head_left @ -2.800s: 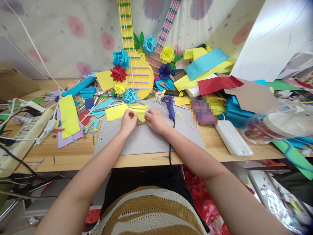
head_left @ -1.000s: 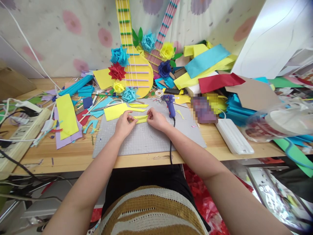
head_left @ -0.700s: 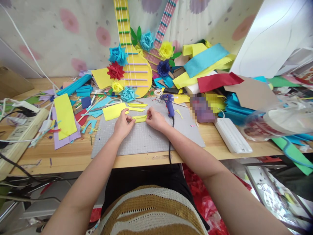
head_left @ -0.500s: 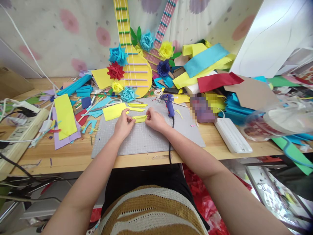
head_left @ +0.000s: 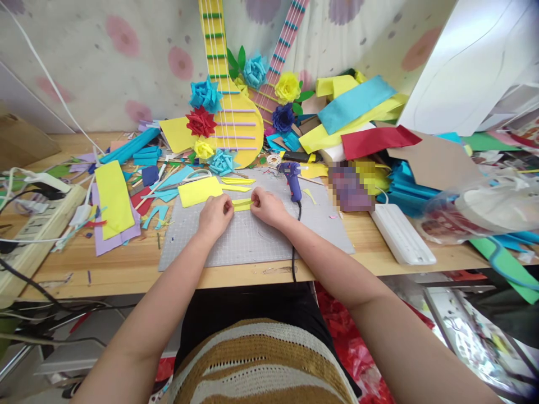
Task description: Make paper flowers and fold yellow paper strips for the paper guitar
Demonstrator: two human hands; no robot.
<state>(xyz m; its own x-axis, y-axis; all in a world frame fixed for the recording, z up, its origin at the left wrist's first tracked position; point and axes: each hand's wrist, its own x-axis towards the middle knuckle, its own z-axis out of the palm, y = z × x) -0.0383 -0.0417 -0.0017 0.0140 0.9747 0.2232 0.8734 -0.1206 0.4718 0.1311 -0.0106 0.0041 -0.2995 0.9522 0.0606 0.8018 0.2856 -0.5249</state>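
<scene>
Between my two hands a narrow yellow paper strip [head_left: 242, 205] lies lengthwise, just over the grey cutting mat [head_left: 236, 247]. My left hand [head_left: 217, 213] pinches its left end, thumb and fingers together. At the other end my right hand [head_left: 267, 206] grips the strip with curled fingers; the fingertips partly cover that end. Just behind my left hand lies a wider yellow paper piece [head_left: 200, 191], with thin folded yellow strips [head_left: 237, 182] beside it. A purple glue gun [head_left: 291, 180] rests on the mat to the right of my right hand, its black cord running to the table edge.
Behind the mat a yellow paper guitar [head_left: 242, 126] with paper flowers leans by a pink one [head_left: 269, 95]. Scissors [head_left: 191, 178] lie at the mat's back left. Coloured paper [head_left: 357, 104] is heaped at right, near a white power strip [head_left: 403, 233]. Another power strip [head_left: 37, 235] stands left.
The fingers of my left hand have drawn in from a spread position to a closed pinch on the strip. My right hand keeps its grip almost unmoved.
</scene>
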